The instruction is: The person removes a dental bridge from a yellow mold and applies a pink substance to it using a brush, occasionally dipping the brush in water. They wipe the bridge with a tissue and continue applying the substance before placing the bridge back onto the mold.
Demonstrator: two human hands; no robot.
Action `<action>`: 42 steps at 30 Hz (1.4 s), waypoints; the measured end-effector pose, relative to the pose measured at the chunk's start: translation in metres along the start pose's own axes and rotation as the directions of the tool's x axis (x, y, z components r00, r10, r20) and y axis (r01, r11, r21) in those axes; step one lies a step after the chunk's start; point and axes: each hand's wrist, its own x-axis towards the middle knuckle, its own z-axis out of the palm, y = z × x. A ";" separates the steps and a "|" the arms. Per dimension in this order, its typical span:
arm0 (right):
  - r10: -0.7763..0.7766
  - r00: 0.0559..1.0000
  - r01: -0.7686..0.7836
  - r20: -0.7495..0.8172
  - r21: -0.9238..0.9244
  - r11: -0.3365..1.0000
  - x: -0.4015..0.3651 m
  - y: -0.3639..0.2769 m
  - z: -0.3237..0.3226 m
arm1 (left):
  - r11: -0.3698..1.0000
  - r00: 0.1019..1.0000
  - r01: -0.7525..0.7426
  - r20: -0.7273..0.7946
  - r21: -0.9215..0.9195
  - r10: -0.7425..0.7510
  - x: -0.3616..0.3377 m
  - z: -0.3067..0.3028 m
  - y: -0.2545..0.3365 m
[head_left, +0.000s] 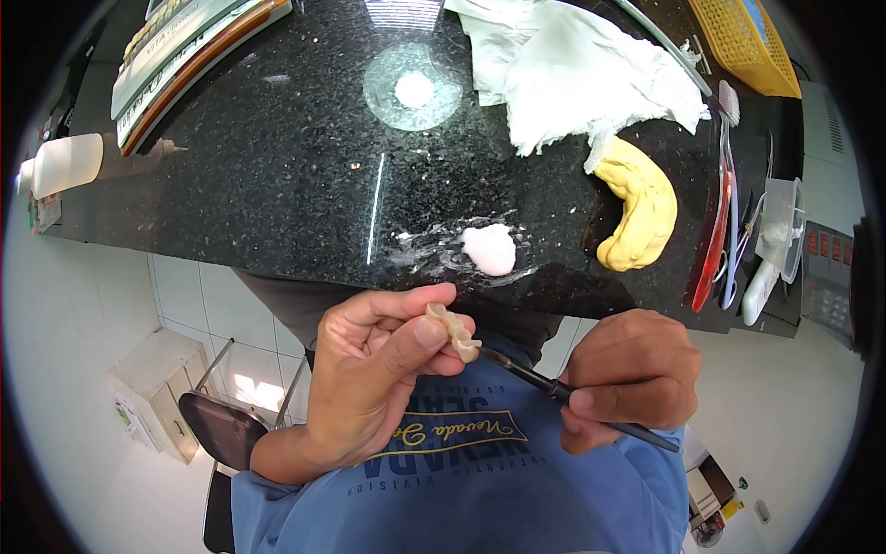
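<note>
a: where's the tooth piece (454, 332)?
b: near, below the counter (277, 166) edge, pinched by the left hand (374, 369), thumb against fingers.
a: right hand (628, 374)?
b: fingers pressed together round a brush (526, 374), tip touching the piece.

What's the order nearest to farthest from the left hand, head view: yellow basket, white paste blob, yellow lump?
1. white paste blob, just ahead of the left hand.
2. yellow lump, farther right.
3. yellow basket, far right corner.
</note>
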 end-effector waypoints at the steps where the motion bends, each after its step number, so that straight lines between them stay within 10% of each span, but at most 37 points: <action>1: 0.000 1.000 0.000 0.000 0.000 1.000 0.000 0.000 0.000 | 1.000 1.000 0.001 -0.002 0.000 -0.001 0.000 0.000 0.000; 13: -0.066 0.998 0.066 -0.013 0.004 0.998 -0.002 0.003 -0.003 | 1.000 1.000 -0.008 0.012 -0.018 0.008 0.000 0.000 -0.001; 22: 0.292 0.956 -0.278 -0.009 -0.340 0.898 0.013 -0.017 -0.017 | 0.984 0.982 -0.141 0.112 -0.106 0.153 0.002 -0.011 -0.013; 42: 0.262 0.963 -0.265 -0.056 -0.351 0.898 0.008 -0.013 -0.011 | 0.981 0.978 -0.153 0.123 -0.118 0.168 0.004 -0.011 -0.014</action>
